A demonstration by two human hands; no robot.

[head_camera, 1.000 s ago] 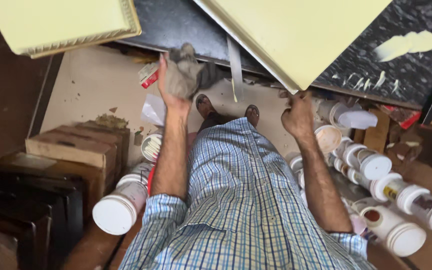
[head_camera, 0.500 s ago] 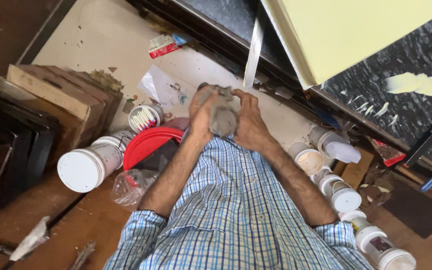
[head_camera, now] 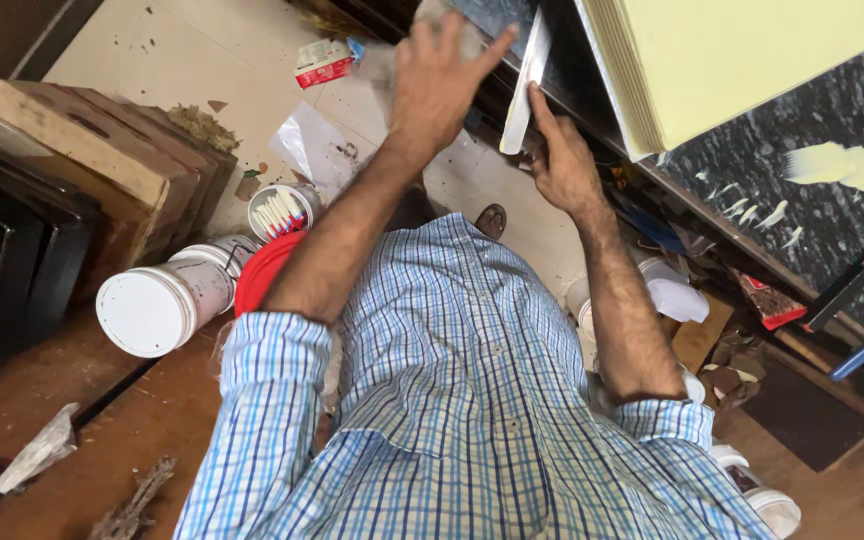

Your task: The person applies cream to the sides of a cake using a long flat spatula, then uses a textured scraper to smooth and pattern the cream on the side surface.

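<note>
My left hand [head_camera: 439, 85] is raised near the top of the view, fingers spread around a grey rag [head_camera: 380, 62], close to a pale flat metal strip [head_camera: 529, 75]. The strip leans against the dark edge of a worktop. My right hand [head_camera: 562, 165] is just below the strip, its index finger resting on the strip's lower end. Both forearms reach out from the sleeves of my blue checked shirt [head_camera: 452, 400].
A stack of yellow boards [head_camera: 752, 60] lies on a black speckled worktop [head_camera: 832, 190] at the right. On the floor are a white lidded jar [head_camera: 147, 310], a red lid [head_camera: 264, 275], a tub of white sticks [head_camera: 280, 212], a wooden crate [head_camera: 92, 160] and more white jars [head_camera: 677, 298].
My hands were together on the rag at chest height. Now the left has lifted the rag up beside the strip, and the right has moved onto the strip's lower end.
</note>
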